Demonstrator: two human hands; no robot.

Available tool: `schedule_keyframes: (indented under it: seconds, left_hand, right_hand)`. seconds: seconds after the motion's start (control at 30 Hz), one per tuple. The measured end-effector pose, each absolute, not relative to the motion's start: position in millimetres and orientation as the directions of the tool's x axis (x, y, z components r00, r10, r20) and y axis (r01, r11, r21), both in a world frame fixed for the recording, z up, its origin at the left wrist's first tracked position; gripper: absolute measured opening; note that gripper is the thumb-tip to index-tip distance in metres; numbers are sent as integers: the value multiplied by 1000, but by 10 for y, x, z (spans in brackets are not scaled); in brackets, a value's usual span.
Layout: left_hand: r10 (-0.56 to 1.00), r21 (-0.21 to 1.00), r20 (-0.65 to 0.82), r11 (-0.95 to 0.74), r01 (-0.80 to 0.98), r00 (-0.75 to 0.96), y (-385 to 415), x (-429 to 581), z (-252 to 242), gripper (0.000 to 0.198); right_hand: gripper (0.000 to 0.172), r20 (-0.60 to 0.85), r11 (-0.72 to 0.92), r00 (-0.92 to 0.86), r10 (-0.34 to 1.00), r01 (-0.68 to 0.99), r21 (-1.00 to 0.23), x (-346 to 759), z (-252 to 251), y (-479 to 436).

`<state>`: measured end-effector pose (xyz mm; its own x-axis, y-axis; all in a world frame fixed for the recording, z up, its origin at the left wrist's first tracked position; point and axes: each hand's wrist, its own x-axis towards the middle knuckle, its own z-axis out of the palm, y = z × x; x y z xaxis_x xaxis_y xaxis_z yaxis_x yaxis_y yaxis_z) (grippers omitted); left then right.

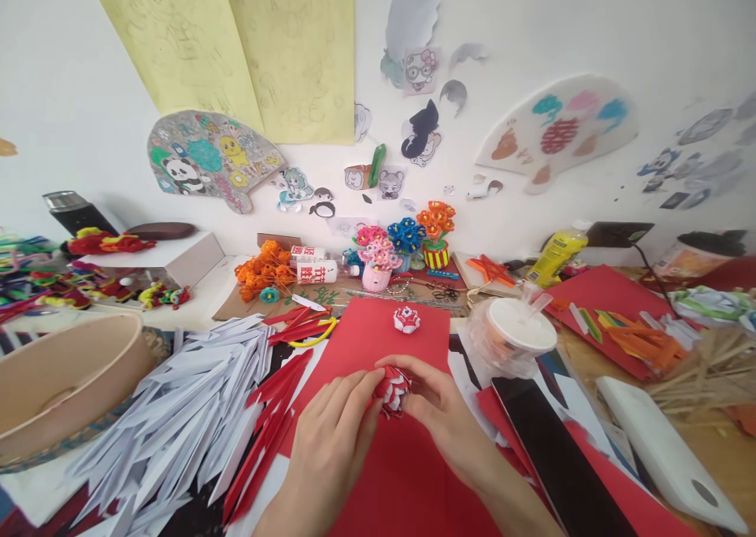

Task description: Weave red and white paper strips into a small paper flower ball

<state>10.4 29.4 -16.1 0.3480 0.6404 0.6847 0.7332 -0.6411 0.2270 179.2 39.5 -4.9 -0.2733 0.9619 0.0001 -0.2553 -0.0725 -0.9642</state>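
A small red and white folded-paper piece (394,393) is held between both hands above a red paper sheet (402,466). My left hand (338,427) grips its left side, fingers bent and close together. On its right, my right hand (440,411) curls round it with the thumb at the lower edge and fingers over the top. Farther back on the sheet sits another red and white folded piece (406,320), touched by neither hand. White folded strips (183,411) lie heaped at the left, with red folded strips (268,435) between that heap and the sheet.
A beige basket (71,379) stands at the far left. To the right are a lidded cup (520,328), a black phone-like slab (555,450) and a white device (667,450). Small flower pots (376,275) and a yellow bottle (557,255) stand near the wall.
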Motion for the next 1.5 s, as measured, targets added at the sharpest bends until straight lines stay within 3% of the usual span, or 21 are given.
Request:
schedule_keyframes:
  seconds: [0.57,0.97,1.2,1.5]
  left_hand:
    - [651,290,697,-641,711,302,292,94,-147,24]
    - [791,567,542,-594,571,285,296,84,-85,29]
    - [850,728,502,-514,452,158,319,82,-47,21]
    - [902,844,417,-429,323,110,346,53,-28,14]
  right_hand:
    - [33,26,-56,-294,956,-267,-962,1804,-51,382]
    - [45,-17,-81,-366,930,-159,-984,1889,5,383]
    - [62,84,-23,-403,911,-254,-967,1889,-89,407]
    - [54,91,12,-379,921,-204,-979,1888,-40,399]
